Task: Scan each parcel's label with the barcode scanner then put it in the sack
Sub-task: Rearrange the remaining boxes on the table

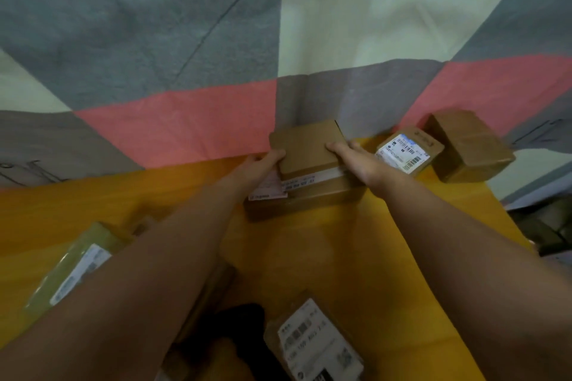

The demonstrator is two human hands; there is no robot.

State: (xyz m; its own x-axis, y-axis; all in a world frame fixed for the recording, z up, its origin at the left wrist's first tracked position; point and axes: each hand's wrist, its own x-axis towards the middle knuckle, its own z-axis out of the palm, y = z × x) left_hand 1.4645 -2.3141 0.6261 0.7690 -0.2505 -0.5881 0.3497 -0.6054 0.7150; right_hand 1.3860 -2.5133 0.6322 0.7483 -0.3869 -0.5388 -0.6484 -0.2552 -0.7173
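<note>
Where the box [305,148] sits: right on top of the carton [309,204], at its far side, up against the cloth [154,40].
Axis: long side runs left to right, the right end swung a little farther off; broad face turned up toward the camera.
Look: flat, plain brown cardboard, top face bare. A white printed strip shows along its near edge, and I can't tell if it belongs to the box or the carton.
Left hand [263,164]: clamped on the box's left edge, fingers curled round it.
Right hand [356,161]: gripping the right edge, fingertips on the top face.
Carton: long, brown, lying left to right on the yellow table [340,257], with a white label at its left end.
Right of the carton: a small labelled box [405,150], barcodes up, and beyond that a plain brown box [467,145].
Left and nearer than the carton: a green packet [77,266] with a white label, blurred.
Nearer than the carton, bottom edge: a labelled parcel [315,343], and beside it something black [238,325], too blurred to name.
</note>
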